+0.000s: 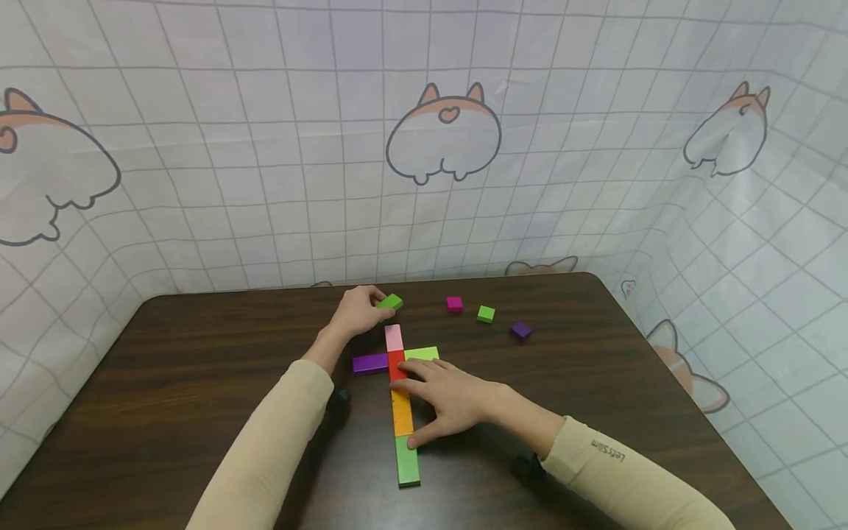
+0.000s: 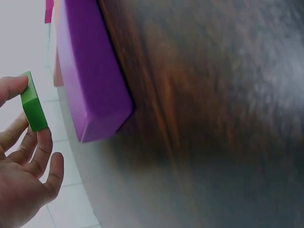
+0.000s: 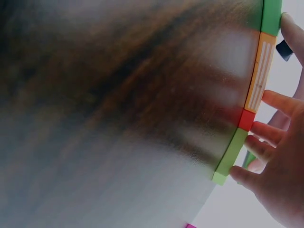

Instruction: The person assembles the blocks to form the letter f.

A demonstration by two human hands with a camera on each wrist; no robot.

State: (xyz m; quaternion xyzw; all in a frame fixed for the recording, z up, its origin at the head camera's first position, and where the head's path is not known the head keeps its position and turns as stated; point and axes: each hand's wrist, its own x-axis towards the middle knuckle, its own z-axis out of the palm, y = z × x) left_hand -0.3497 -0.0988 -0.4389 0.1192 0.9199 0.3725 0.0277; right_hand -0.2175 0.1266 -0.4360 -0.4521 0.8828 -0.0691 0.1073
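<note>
Between thumb and fingers, my left hand (image 1: 358,311) pinches a small green block (image 2: 34,108), held just beyond the top of a cross of blocks. Down the cross's upright run a pink block (image 1: 394,336), a red block (image 1: 394,361), an orange block (image 1: 401,414) and a longer green block (image 1: 408,467). A purple block (image 1: 370,364) forms the left arm, a light green block (image 1: 422,353) the right. My right hand (image 1: 457,397) spreads its fingers over the cross, fingertips at the light green, red and orange blocks and thumb at the green one.
Loose on the dark wooden table (image 1: 199,383) lie a magenta block (image 1: 454,304), a small light green block (image 1: 486,314) and a dark purple block (image 1: 521,330), right of the left hand. A white grid-patterned curtain (image 1: 298,184) hangs behind the table and along its sides.
</note>
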